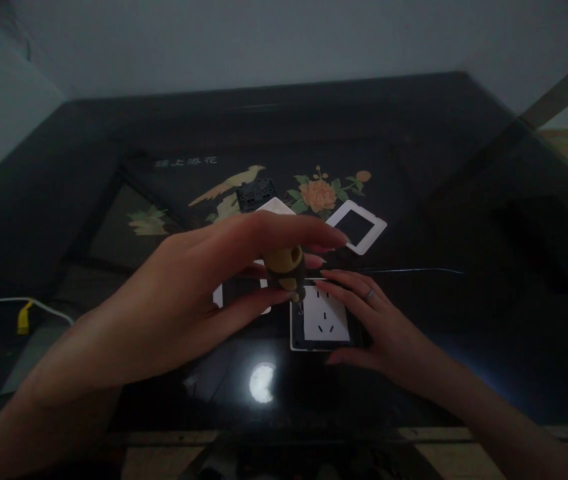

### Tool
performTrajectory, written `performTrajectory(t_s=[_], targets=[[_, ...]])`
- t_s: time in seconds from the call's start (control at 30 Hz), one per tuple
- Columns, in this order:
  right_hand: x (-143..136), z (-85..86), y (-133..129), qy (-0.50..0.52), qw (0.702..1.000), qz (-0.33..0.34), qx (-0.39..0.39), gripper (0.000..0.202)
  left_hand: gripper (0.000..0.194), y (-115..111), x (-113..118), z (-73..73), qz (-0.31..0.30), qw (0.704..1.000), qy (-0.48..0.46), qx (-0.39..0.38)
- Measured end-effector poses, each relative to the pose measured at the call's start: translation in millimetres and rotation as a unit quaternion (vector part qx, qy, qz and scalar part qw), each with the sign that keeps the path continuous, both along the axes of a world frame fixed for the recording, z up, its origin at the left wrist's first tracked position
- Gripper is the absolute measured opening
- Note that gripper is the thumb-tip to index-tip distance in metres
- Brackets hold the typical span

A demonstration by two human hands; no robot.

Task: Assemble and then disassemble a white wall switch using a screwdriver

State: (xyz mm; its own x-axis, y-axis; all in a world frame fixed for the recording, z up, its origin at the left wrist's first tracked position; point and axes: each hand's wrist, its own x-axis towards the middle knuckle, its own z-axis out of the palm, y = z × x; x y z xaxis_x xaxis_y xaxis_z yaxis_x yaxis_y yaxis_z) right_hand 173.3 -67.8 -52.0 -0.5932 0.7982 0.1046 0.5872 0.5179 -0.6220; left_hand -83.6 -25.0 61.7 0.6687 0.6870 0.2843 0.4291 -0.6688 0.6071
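Note:
My left hand (204, 280) is wrapped round the yellow-and-black handle of a screwdriver (285, 265), held nearly upright. Its tip comes down at the left edge of a wall socket (325, 313), a white faceplate with dark slots on a black base with a white rim. Fingers of my right hand (369, 320) rest along the socket's top and right side, with the thumb near its lower edge; a ring shows on one finger. Behind my left hand, a white frame piece (218, 295) is partly hidden. Whether the tip sits in a screw is too dark to tell.
Beyond my hands lie a white square frame (364, 230), another white piece (277, 205) and a black socket back (257, 193). A thin wire (414, 271) stretches to the right. At the left is a white cable (24, 301) with a yellow tag (23, 319). The dark table (439, 167) is glossy.

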Motion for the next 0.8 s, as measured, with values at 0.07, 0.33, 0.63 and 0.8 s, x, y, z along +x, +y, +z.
performTrajectory(t_s=[0.07,0.33,0.63,0.8], targets=[[0,0.4,0,-0.003,1.0,0.0,-0.003,0.085,0.033,1,0,-0.3,-0.009,1.0,0.004,0.023],[0,-0.3,0,0.006,1.0,-0.005,0.023,0.084,0.039,-5,1,1.8,-0.066,0.998,0.012,-0.001],[0,-0.9,0,-0.003,1.0,-0.001,0.006,0.085,0.026,-9,11,-2.0,0.014,0.998,-0.042,0.038],[0,-1.7,0,-0.006,1.0,-0.008,0.012,0.085,0.035,-13,6,4.3,-0.016,0.999,-0.015,-0.046]])
